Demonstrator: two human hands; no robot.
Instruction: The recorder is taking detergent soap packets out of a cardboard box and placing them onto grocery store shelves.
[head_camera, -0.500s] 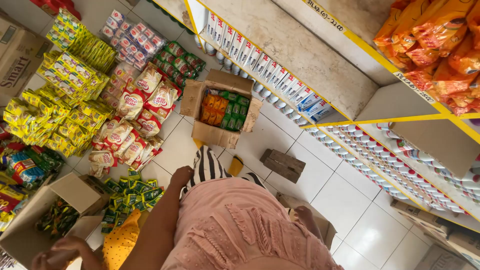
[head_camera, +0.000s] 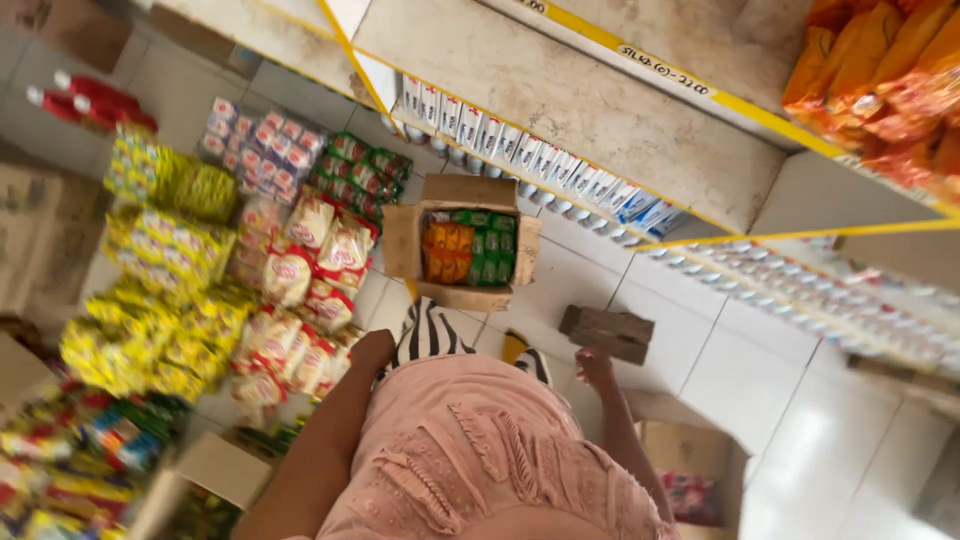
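Hands hung low beside the pink dress (head_camera: 470, 450), and both were empty. The left hand (head_camera: 372, 350) was down by the hip, its fingers curled in a loose way, holding nothing. The right hand (head_camera: 594, 368) was lower on the other side, fingers a little spread, near a small wooden block (head_camera: 607, 332) on the white floor tiles (head_camera: 760, 380) but not touching it.

Straight ahead on the floor sat an open cardboard box (head_camera: 462, 240), its flaps folded out. Inside were orange packets (head_camera: 446, 252) on one side and green packets (head_camera: 490, 256) on the other. It looked full, so unpacking seemed not yet begun.

Lots of stuff was already laid out on the floor to the left: white and red bags (head_camera: 310, 270), yellow packs (head_camera: 165, 250) and little red and green packs (head_camera: 355, 170). Another open box (head_camera: 700, 470) stood near the right foot, and one more (head_camera: 215, 475) at the lower left.

The long shelf (head_camera: 600, 110) above the box was mostly bare, with orange bags (head_camera: 880, 80) only at its far end. So most sorting onto shelves looked left to do.
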